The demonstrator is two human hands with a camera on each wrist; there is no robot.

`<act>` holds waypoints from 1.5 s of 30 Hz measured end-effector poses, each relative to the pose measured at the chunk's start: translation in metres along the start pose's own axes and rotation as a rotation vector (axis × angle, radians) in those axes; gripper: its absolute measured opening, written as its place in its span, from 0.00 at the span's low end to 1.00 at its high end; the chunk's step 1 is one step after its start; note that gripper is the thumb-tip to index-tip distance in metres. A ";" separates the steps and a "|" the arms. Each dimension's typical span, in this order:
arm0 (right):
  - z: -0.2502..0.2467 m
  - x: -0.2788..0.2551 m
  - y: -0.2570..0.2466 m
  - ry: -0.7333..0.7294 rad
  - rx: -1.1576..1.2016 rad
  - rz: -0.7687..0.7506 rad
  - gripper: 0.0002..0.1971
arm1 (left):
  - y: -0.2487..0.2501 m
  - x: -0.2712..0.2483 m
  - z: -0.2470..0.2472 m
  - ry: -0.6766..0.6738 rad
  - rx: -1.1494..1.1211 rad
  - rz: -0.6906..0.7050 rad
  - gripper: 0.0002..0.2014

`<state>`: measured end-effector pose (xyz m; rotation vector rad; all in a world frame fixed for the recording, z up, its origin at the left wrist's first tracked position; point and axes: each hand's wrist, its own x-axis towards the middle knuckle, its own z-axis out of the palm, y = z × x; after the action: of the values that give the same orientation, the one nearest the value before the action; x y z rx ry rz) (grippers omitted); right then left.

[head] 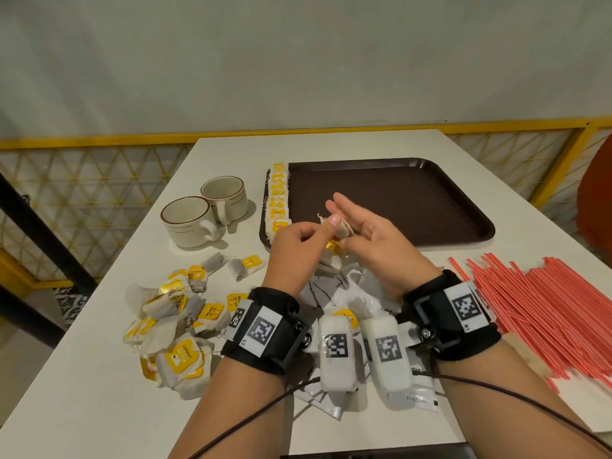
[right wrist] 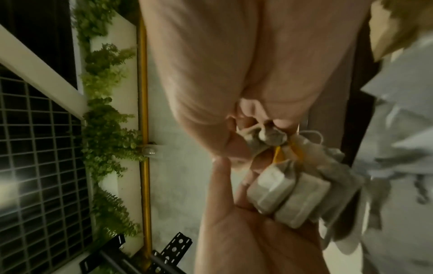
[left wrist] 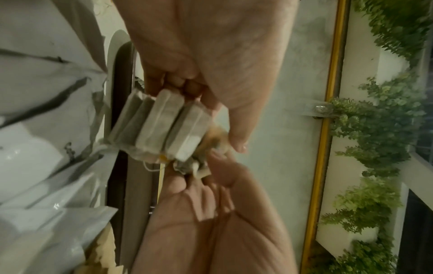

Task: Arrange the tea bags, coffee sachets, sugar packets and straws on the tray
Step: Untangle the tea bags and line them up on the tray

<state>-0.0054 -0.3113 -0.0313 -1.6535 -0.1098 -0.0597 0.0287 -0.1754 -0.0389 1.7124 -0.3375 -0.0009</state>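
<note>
Between both hands: right hand (head: 371,233) cups stacked white paper tea bags (left wrist: 159,126); left hand (head: 298,243) pinches one bag's corner, likely squaring bundle before brown plastic tray (head: 430,200) beyond.

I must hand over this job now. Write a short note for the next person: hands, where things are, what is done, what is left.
Left hand pinches a bundle of tea bags; right hand supports it, fingers curled under, above the tray's near-left corner.
Done: one row of tea bags along the tray's left edge.
Left: loose tea bags on the table at left, white sachets under the wrists, red straws at right. Sugar and coffee packets cannot be told apart here.
</note>
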 end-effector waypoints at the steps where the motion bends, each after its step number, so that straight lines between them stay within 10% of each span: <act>1: 0.001 0.000 0.000 -0.018 0.075 0.009 0.36 | -0.001 0.001 -0.001 0.012 -0.001 0.000 0.18; 5: -0.001 0.000 0.000 0.059 0.277 -0.018 0.29 | -0.005 0.005 -0.002 0.040 -0.018 0.000 0.13; 19: -0.020 0.000 0.005 0.206 -0.172 -0.195 0.05 | -0.010 0.007 -0.001 0.020 0.004 0.037 0.09; 31: -0.042 -0.004 0.000 0.143 -0.208 -0.145 0.08 | -0.018 0.012 -0.004 0.084 0.011 0.054 0.09; 36: -0.032 -0.005 -0.009 0.053 0.160 -0.119 0.10 | -0.011 0.008 -0.002 0.042 0.027 0.094 0.07; 41: -0.023 0.002 -0.008 0.150 0.071 -0.113 0.21 | -0.008 0.005 -0.001 -0.035 0.071 0.195 0.12; 45: -0.024 0.002 -0.006 0.138 -0.038 -0.095 0.12 | -0.008 0.005 -0.001 -0.046 0.088 0.255 0.10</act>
<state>-0.0033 -0.3349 -0.0233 -1.6764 -0.0828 -0.2495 0.0350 -0.1743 -0.0455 1.7473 -0.5957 0.1629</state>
